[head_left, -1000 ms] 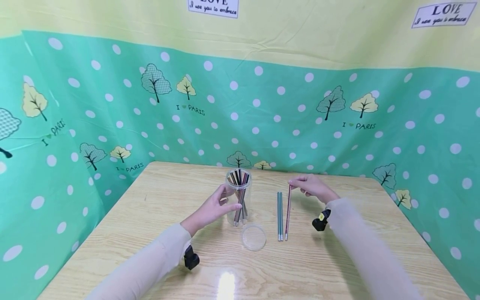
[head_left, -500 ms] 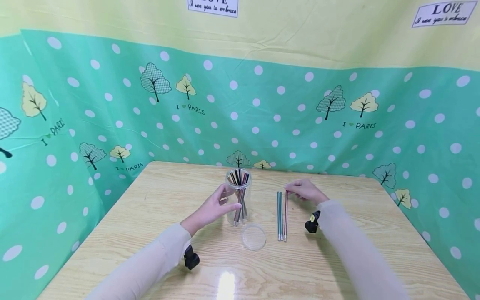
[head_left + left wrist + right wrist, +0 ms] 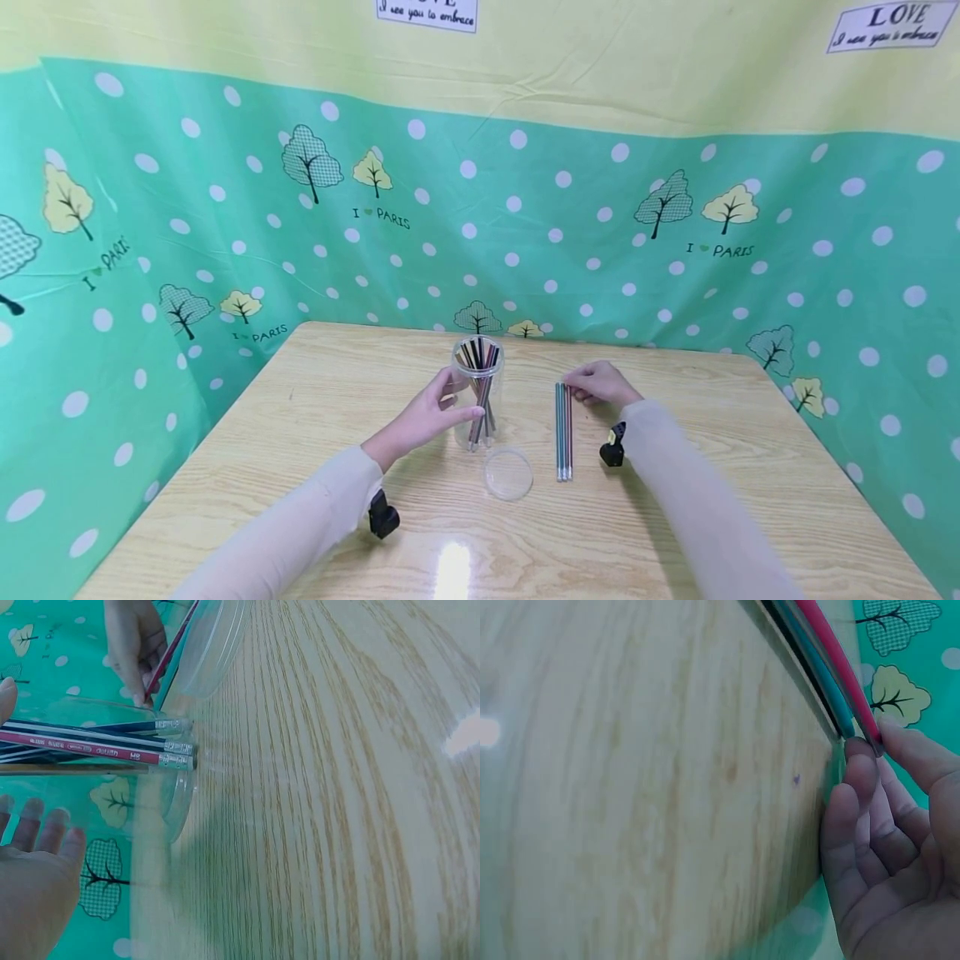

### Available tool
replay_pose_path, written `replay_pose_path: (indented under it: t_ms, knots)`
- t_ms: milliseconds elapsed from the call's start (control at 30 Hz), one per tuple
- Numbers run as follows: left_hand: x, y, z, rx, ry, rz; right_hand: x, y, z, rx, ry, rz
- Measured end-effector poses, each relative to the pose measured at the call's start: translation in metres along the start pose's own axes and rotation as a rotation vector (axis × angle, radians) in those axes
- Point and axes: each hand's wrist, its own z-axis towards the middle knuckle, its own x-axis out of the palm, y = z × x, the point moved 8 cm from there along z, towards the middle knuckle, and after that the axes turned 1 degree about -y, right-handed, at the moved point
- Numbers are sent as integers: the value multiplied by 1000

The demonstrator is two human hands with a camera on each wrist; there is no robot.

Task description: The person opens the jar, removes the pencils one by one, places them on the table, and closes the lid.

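Note:
My left hand [image 3: 426, 417] grips a clear plastic jar [image 3: 498, 396] standing upright on the table. Several pencils [image 3: 90, 746] lean inside it, their eraser ends down at the base. Further right, two teal pencils [image 3: 559, 433] lie side by side on the wood. A red-and-black striped pencil [image 3: 570, 437] is alongside them on the right, its far end pinched by my right hand [image 3: 602, 385]. The right wrist view shows thumb and fingertips on that red pencil [image 3: 836, 652]. Near the jar's foot lies a round clear lid [image 3: 508, 475].
The wooden table [image 3: 315, 400] runs up to a green and yellow printed curtain [image 3: 420, 225] behind and at both sides. Small black cameras hang at both wrists. A light glare shows near the table's front.
My right hand has moved left with the red pencil, bringing it right up beside the teal pencils. My left hand stays on the jar.

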Motion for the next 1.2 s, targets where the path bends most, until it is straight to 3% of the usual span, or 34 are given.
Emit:
replay_pose_path:
  t_ms: [600, 733, 1200]
  knots:
    - [1, -2, 0, 7, -3, 9, 0, -7, 2, 25, -96, -13]
    - [1, -1, 1, 11, -4, 7, 0, -10, 3, 47, -102, -12]
    - [0, 0, 1, 22, -4, -16, 0, -6, 2, 11, -107, -15]
